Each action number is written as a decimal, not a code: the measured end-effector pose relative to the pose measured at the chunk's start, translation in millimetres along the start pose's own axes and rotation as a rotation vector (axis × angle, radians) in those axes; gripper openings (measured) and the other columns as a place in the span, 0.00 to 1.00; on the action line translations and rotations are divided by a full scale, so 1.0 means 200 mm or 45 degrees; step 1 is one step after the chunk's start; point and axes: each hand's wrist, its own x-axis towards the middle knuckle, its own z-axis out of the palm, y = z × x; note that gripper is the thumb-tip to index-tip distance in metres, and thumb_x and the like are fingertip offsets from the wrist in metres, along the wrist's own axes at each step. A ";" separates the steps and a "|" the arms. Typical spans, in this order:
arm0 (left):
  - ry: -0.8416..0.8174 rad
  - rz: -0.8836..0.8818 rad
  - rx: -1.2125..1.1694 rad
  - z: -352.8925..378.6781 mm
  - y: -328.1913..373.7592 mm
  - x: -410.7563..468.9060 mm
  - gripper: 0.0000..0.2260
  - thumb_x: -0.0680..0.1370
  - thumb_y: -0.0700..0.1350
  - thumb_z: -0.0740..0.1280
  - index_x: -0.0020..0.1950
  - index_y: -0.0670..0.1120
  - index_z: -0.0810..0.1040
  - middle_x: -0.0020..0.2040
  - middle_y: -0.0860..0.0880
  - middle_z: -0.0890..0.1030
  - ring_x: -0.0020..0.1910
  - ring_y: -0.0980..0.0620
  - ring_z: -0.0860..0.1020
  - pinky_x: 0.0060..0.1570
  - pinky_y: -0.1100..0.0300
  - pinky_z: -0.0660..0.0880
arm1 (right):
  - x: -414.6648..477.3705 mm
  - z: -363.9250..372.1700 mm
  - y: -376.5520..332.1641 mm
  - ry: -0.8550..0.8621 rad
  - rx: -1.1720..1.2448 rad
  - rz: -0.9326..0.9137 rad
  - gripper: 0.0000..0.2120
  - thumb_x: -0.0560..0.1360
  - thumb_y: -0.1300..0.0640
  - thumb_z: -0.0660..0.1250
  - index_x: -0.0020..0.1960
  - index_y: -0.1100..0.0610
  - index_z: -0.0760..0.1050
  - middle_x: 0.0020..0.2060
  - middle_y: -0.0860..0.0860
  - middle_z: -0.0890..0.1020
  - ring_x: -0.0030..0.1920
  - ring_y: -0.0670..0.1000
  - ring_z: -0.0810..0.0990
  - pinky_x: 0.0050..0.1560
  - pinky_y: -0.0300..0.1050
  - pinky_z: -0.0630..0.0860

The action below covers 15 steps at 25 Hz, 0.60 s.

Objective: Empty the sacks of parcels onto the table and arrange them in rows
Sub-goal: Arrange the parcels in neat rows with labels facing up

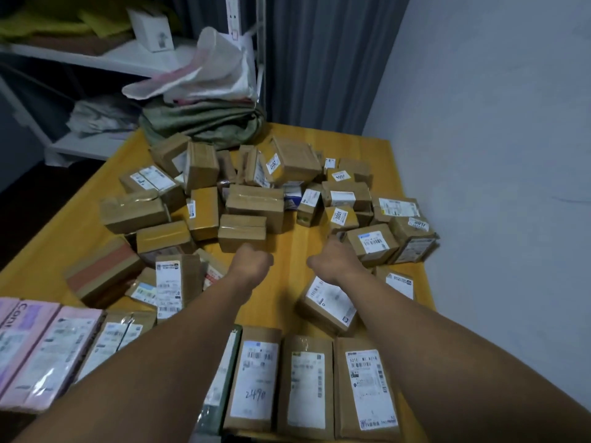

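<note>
A heap of brown cardboard parcels (256, 199) covers the middle of the yellow table (287, 282). Along the near edge, labelled parcels (305, 382) lie side by side in a row, with pink ones (41, 350) at the left. My left hand (252, 260) is against the front lower corner of a taped box (242, 233); its fingers are hidden behind the back of the hand. My right hand (332, 255) reaches forward with the thumb spread, fingertips at the small parcels below a box marked 3001 (340, 217). Empty sacks, one green (204, 121) and one white (208, 71), lie at the table's far end.
A grey-white wall (495, 155) runs close along the table's right edge. A dark curtain (319, 59) hangs behind the table. White shelves (96, 59) with a small white box and yellow cloth stand at the back left. One labelled parcel (329, 305) lies under my right forearm.
</note>
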 end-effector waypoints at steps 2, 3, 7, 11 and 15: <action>-0.005 0.003 -0.021 -0.06 0.04 0.12 0.05 0.79 0.39 0.63 0.46 0.48 0.72 0.48 0.47 0.76 0.49 0.47 0.74 0.58 0.46 0.75 | 0.10 0.04 -0.10 -0.015 -0.055 -0.002 0.26 0.74 0.48 0.68 0.69 0.57 0.68 0.63 0.60 0.75 0.56 0.60 0.79 0.39 0.47 0.75; -0.004 -0.008 -0.014 -0.09 0.06 0.19 0.04 0.80 0.39 0.63 0.46 0.47 0.71 0.48 0.47 0.76 0.50 0.47 0.74 0.59 0.46 0.75 | 0.16 0.06 -0.15 -0.030 -0.076 0.009 0.26 0.75 0.48 0.68 0.69 0.57 0.68 0.64 0.60 0.75 0.55 0.60 0.79 0.37 0.46 0.73; 0.009 -0.028 0.003 -0.26 0.18 0.57 0.05 0.79 0.40 0.64 0.51 0.49 0.70 0.52 0.46 0.76 0.55 0.45 0.75 0.61 0.45 0.75 | 0.42 0.16 -0.39 -0.023 -0.138 0.007 0.28 0.76 0.48 0.68 0.72 0.57 0.66 0.68 0.59 0.71 0.62 0.61 0.76 0.52 0.53 0.77; 0.066 0.013 0.044 -0.34 0.28 0.90 0.03 0.80 0.40 0.63 0.50 0.48 0.71 0.49 0.48 0.75 0.53 0.46 0.74 0.52 0.52 0.72 | 0.69 0.22 -0.55 -0.047 -0.100 -0.011 0.27 0.75 0.49 0.69 0.70 0.57 0.67 0.66 0.60 0.72 0.63 0.62 0.74 0.60 0.55 0.76; 0.053 0.028 0.062 -0.33 0.27 1.18 0.09 0.78 0.40 0.65 0.56 0.48 0.70 0.54 0.48 0.74 0.54 0.46 0.73 0.52 0.52 0.72 | 0.93 0.29 -0.63 -0.074 -0.079 0.044 0.28 0.76 0.49 0.69 0.72 0.56 0.64 0.66 0.59 0.71 0.65 0.61 0.72 0.61 0.53 0.74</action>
